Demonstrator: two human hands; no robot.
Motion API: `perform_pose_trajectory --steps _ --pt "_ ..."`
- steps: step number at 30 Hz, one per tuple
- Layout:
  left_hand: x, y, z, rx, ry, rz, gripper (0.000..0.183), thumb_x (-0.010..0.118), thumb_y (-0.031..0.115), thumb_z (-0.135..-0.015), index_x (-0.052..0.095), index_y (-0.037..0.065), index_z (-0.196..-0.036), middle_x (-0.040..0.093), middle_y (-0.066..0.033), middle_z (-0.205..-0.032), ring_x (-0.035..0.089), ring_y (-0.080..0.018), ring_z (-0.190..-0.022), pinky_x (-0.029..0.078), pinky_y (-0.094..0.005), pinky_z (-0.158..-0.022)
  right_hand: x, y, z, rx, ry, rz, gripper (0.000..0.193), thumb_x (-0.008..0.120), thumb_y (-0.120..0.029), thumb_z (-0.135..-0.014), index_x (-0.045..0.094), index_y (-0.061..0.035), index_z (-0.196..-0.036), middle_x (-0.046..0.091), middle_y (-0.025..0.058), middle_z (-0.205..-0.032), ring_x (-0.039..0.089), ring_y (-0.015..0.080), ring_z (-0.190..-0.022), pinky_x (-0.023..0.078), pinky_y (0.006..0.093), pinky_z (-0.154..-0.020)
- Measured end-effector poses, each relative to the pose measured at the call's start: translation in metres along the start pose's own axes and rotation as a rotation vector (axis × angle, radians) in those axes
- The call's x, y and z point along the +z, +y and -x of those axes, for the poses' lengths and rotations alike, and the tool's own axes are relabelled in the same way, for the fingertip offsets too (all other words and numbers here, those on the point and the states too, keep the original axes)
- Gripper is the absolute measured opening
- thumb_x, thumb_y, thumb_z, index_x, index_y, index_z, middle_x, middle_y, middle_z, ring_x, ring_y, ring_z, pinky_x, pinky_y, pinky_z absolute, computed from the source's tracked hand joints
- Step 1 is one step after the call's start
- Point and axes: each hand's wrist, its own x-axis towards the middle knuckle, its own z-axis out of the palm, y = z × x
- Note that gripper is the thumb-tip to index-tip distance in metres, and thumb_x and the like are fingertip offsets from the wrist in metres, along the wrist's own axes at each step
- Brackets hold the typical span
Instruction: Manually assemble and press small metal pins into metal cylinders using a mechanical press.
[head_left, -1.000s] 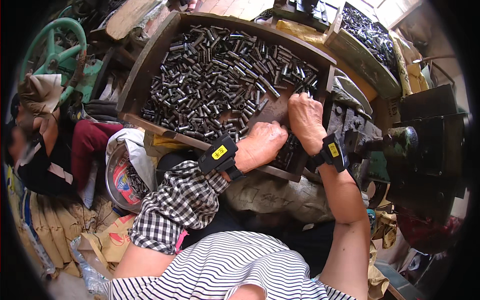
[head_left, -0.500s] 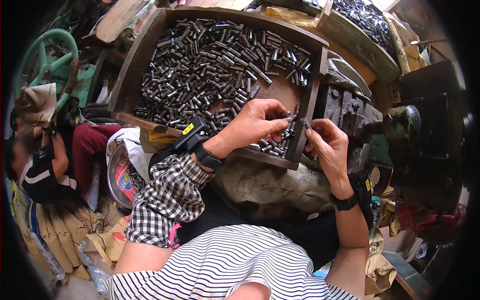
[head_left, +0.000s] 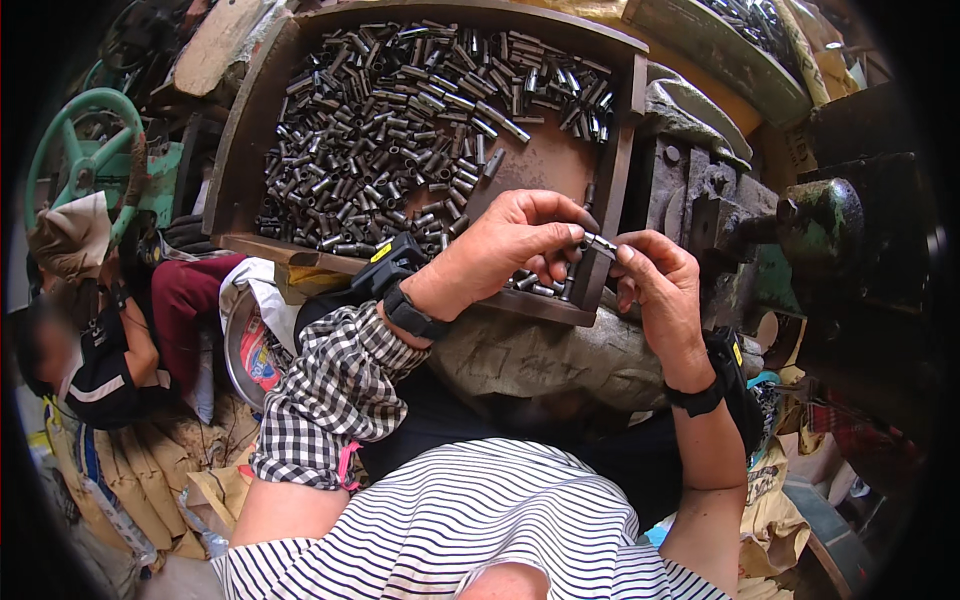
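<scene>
A wide wooden tray [head_left: 232,150] in front of me holds a heap of small dark metal tubes [head_left: 385,150]. Over its right wall, my two hands meet fingertip to fingertip. My left hand [head_left: 520,240] is closed, pinching a small shiny metal tube [head_left: 598,243] between thumb and forefinger. From the other side my right hand [head_left: 662,285] pinches a small metal piece at the tube's right end; whether the two pieces are joined or only touch, I cannot tell. More tubes lie in the tray's near corner, partly hidden below my left hand.
To the right stands a dark machine [head_left: 865,260] with a spindle close to my right hand. A metal basin [head_left: 242,350] sits left of my lap. Farther left are a green handwheel [head_left: 85,160] and another person [head_left: 105,345]. A second bin [head_left: 740,65] stands behind.
My hands have come together, so the metal pieces that were apart now meet. The right hand has moved slightly left. The whole view has shifted a little.
</scene>
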Motion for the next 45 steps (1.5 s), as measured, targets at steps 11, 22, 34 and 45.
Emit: perform_pose_trajectory --steps 11,22,34,45 --pt "0.004 -0.002 -0.001 -0.021 0.043 -0.146 0.02 0.058 0.014 -0.09 0.06 -0.001 -0.104 0.063 -0.0039 -0.075 0.057 -0.0047 -0.054 0.045 -0.0133 -0.048 -0.004 0.008 -0.004 -0.029 -0.032 -0.059 0.015 0.064 -0.013 -0.087 0.061 0.0001 -0.093 0.061 0.0044 -0.072 0.056 0.0065 -0.053 0.044 0.0174 -0.045" --pt "0.012 0.016 0.025 -0.196 -0.402 -0.06 0.039 0.075 0.011 -0.075 0.049 0.003 -0.104 0.055 -0.0017 -0.078 0.05 -0.0033 -0.049 0.04 -0.015 -0.037 0.01 -0.01 0.003 0.253 -0.47 -0.455 0.022 0.068 0.002 -0.076 0.049 -0.0011 -0.087 0.059 0.0071 -0.071 0.062 0.0139 -0.054 0.052 0.0242 -0.042" --pt "-0.065 0.034 0.039 0.195 0.314 0.148 0.022 0.048 0.008 -0.091 0.049 0.004 -0.112 0.063 -0.0098 -0.085 0.052 -0.0059 -0.052 0.036 -0.0134 -0.04 0.056 0.011 -0.142 -0.803 0.034 0.988 0.015 0.063 -0.011 -0.081 0.053 0.0011 -0.079 0.061 0.0188 -0.076 0.063 0.0304 -0.064 0.052 0.0384 -0.059" --pt "-0.058 0.024 0.035 0.292 0.289 -0.905 0.011 0.064 0.006 -0.078 0.062 -0.001 -0.086 0.062 -0.0049 -0.074 0.059 -0.0113 -0.066 0.047 -0.0266 -0.059 0.062 0.008 -0.13 -0.708 0.054 1.212 0.018 0.065 -0.014 -0.075 0.059 0.0011 -0.082 0.06 0.0172 -0.082 0.063 0.0345 -0.071 0.049 0.0423 -0.063"
